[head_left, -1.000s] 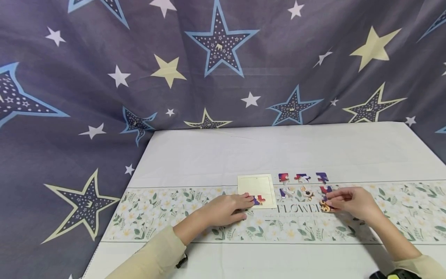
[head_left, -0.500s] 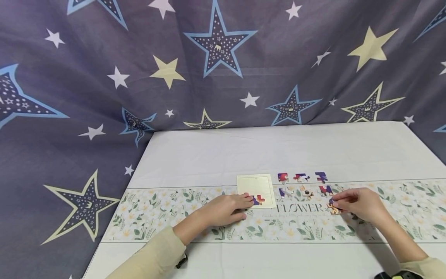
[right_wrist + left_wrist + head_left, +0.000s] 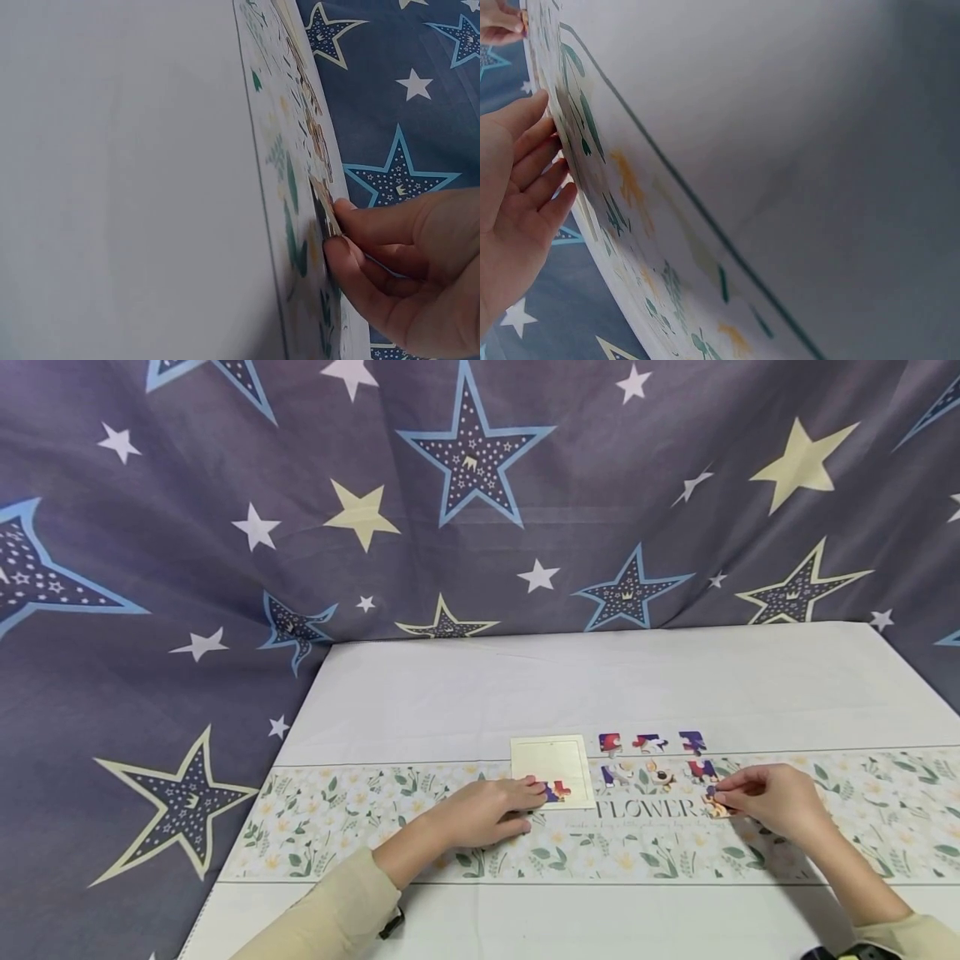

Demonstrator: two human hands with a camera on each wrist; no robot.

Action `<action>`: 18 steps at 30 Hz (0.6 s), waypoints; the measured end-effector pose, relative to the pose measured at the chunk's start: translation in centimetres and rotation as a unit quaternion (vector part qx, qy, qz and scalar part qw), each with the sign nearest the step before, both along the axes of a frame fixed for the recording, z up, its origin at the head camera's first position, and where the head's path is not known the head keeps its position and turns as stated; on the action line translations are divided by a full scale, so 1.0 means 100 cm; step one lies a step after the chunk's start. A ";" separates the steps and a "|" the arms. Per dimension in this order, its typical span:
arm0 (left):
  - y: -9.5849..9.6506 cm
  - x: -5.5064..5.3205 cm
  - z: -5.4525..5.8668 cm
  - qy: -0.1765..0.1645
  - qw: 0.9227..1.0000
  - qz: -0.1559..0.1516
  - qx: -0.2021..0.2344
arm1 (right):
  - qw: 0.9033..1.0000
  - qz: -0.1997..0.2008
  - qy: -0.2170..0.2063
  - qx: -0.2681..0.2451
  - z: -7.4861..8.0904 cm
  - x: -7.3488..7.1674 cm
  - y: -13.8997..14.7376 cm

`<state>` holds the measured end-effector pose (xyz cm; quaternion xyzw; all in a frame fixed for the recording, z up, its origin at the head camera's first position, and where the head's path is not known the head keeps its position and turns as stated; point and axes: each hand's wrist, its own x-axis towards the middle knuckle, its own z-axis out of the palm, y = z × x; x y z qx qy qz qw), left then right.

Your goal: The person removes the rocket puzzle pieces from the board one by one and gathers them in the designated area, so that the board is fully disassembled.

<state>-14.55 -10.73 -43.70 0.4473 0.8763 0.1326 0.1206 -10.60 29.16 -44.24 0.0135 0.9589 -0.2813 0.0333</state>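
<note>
My left hand (image 3: 491, 810) lies with its fingers extended over the lower left corner of a pale yellow puzzle tray (image 3: 547, 758). Beside its fingertips, a purple-and-red puzzle piece (image 3: 558, 791) sits inside the tray's bottom edge; the hand hides the rest of that corner. In the left wrist view, the left fingers (image 3: 544, 169) lie along the tray's edge. Farther right, my right hand (image 3: 776, 800) pinches a puzzle piece (image 3: 717, 808) with purple and orange on it, low over the tablecloth. The right wrist view shows this piece (image 3: 324, 214) edge-on, tilted, between thumb and finger.
Between tray and right hand, loose puzzle pieces lie in two rows, among them a red-and-purple one (image 3: 610, 742) and one with a dog's face (image 3: 662, 774). The white tablecloth (image 3: 480, 693) has a floral band reading FLOWER. A star-patterned curtain (image 3: 480, 568) stands behind the table.
My right hand has shifted a little to the right with the pinched puzzle piece, baring the red-and-purple piece above it. The left hand has stayed on the tray.
</note>
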 end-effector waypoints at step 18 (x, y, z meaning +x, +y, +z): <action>0.000 0.001 0.000 -0.009 1.000 0.004 0.001 | 0.997 0.007 0.071 -0.002 0.035 -0.018 -0.020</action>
